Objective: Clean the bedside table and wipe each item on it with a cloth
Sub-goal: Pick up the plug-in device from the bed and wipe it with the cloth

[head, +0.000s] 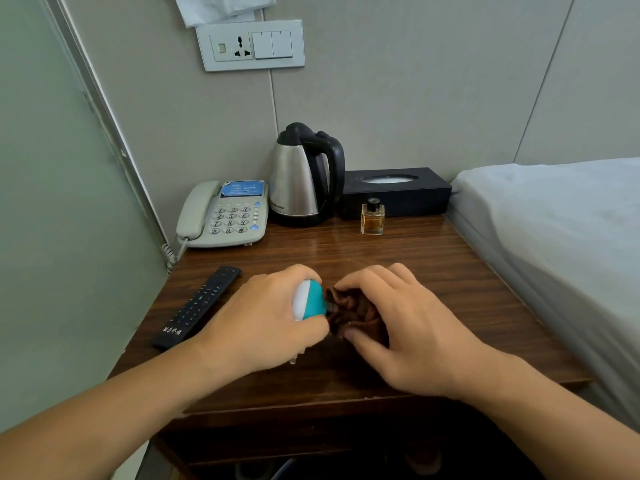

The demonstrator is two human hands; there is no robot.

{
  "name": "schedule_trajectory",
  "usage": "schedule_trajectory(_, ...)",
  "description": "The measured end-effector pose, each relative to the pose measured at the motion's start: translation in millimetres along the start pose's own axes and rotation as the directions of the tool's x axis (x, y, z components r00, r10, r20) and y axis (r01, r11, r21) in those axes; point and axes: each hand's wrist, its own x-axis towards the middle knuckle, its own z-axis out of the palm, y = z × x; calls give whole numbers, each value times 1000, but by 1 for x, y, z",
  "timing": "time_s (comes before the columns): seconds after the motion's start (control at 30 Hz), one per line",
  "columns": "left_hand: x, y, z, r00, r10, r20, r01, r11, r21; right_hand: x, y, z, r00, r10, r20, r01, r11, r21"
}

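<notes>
low in the frame, the left hand (266, 317) grips a teal bottle (309, 299) aimed at the brown cloth (356, 311), which the right hand (408, 327) pinches. this looks like wetting the cloth; next, probably wiping the table (433, 271).

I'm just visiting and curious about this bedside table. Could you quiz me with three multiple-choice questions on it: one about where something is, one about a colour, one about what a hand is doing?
1. Where does the perfume bottle stand?
A. In front of the black tissue box
B. On top of the telephone
C. On the bed

2. What colour is the small bottle in the left hand?
A. Red
B. Teal and white
C. Yellow

3. What is the right hand doing?
A. Lifting the kettle
B. Pressing the remote control
C. Gripping a bunched brown cloth

Answers: 1 A, the perfume bottle sits on the table just before the box. 2 B, teal body with a white patch shows between the fingers. 3 C, its fingers curl round the cloth beside the bottle's tip.
</notes>
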Motion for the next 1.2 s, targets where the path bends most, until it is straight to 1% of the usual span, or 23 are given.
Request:
schedule_trajectory(0.03,-1,1,0,1000,11,4,-11,1000,7,3,3,0,999,28,-32,-27,999,25)
schedule_trajectory(0.1,-2,4,0,1000,30,-4,-30,999,32,11,9,-2,982,158,-105,-143,980,137)
schedule_trajectory(0.13,-2,5,-1,999,31,-9,-31,999,42,14,11,-4,971,211,-113,-189,965,182)
schedule_trajectory(0.17,-2,5,-2,1000,28,-13,-27,999,44,14,11,-5,970,214,-113,-190,962,195)
schedule_trajectory(0.2,-2,5,-3,1000,23,-19,-22,999,38,12,10,-6,980,170,-108,-149,973,179)
schedule_trajectory(0.27,-2,5,-4,1000,13,-28,-13,1000,14,5,4,-7,998,43,-42,-38,993,112)
schedule_trajectory(0.3,-2,4,-4,1000,13,-24,-13,1000,6,2,3,-7,1000,23,-7,-22,995,94)
schedule_trajectory(0.33,-3,5,-3,1000,17,-19,-17,1000,6,2,4,-6,999,44,2,-44,994,99)
schedule_trajectory(0.37,-4,5,-3,1000,25,-15,-25,1000,14,5,5,-6,996,88,-18,-85,988,125)
schedule_trajectory(0.4,-5,5,-3,999,37,-19,-36,999,27,8,6,-6,987,152,-43,-142,973,180)
schedule_trajectory(0.5,-6,4,-3,990,110,-84,-104,992,69,18,9,-8,927,371,-46,-321,852,414)
schedule_trajectory(0.57,-7,4,-3,969,204,-137,-186,973,134,18,9,-8,884,468,-17,-388,753,532)
schedule_trajectory(0.63,-7,4,-4,951,274,-144,-242,948,209,16,6,-10,860,510,33,-406,643,649)
schedule_trajectory(0.67,-7,3,-4,947,291,-139,-253,938,239,15,5,-11,861,505,55,-398,603,691)
schedule_trajectory(0.7,-6,3,-5,946,293,-136,-253,935,249,14,4,-13,871,487,62,-384,597,704)
schedule_trajectory(0.83,-5,-1,-2,959,252,-129,-226,956,187,11,7,-15,922,386,43,-334,733,592)
schedule_trajectory(0.93,-3,-8,1,986,152,-72,-146,986,78,8,6,-12,932,350,92,-341,767,544)
schedule_trajectory(1.07,-3,-16,0,986,156,57,-160,985,59,7,8,-8,951,294,97,-305,832,463)
schedule_trajectory(1.2,-5,-20,-3,981,181,74,-185,982,40,9,10,-7,966,233,112,-258,883,392)
